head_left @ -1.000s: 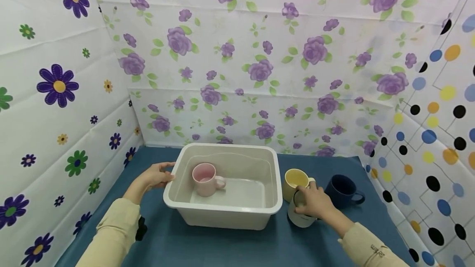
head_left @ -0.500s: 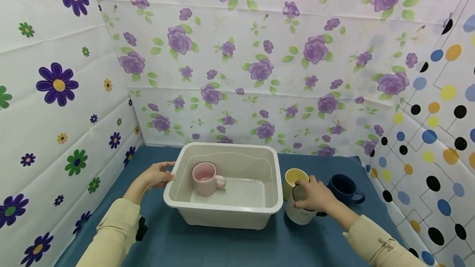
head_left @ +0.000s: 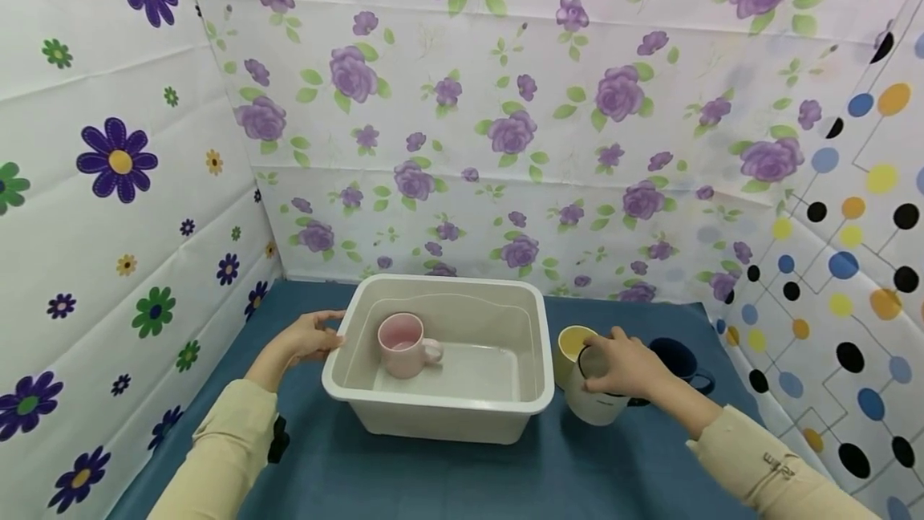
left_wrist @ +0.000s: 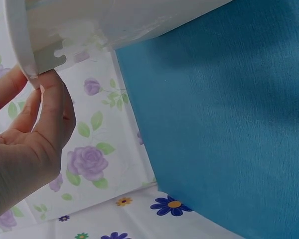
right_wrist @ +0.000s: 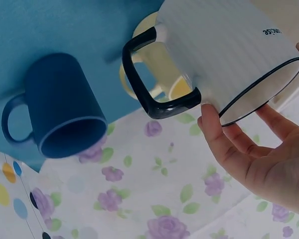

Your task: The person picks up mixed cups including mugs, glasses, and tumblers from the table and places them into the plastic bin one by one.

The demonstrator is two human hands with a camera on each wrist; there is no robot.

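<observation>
At centre, a beige tub (head_left: 440, 422) holds a pink mug (head_left: 402, 355) toward its left wall, the floor stretching right. The left hand (head_left: 306, 338) pinches the tub's left rim. Right of centre, the right hand (head_left: 626, 363) grips a white mug (head_left: 595, 405) by its dark-edged rim, near the tub's right edge, between a yellow mug (head_left: 569, 346) and a navy mug (head_left: 682, 358).

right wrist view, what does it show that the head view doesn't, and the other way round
Only in right wrist: the whole black handle of the white mug, and the yellow handle of the yellow mug.
Only in head: the pink mug inside the bin, and the left hand at the bin's rim.
In both: the right hand holding the white mug at its rim, the yellow mug and the blue mug.
</observation>
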